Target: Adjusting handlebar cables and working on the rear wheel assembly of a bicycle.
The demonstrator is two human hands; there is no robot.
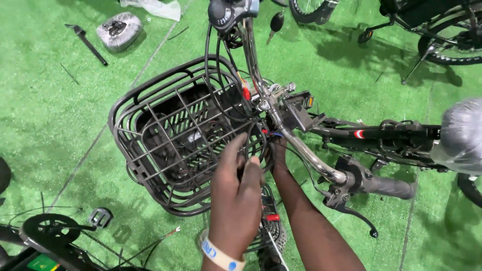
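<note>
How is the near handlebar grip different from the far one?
The near grip shows whole, lying sideways low in the picture; the far grip is cut off by the top edge. The near grip has a black brake lever hanging below it; the far grip has cables running down. Both are dark and sit on one shiny handlebar.

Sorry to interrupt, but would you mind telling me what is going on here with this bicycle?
A person is working on a bicycle's cables behind its black wire basket. The left hand pinches the cables against the basket's back. The right hand reaches under the chrome handlebar, near the small red and blue connectors; whether it grips anything cannot be seen. The bicycle stands on green turf, with other bicycle parts lying around.
</note>
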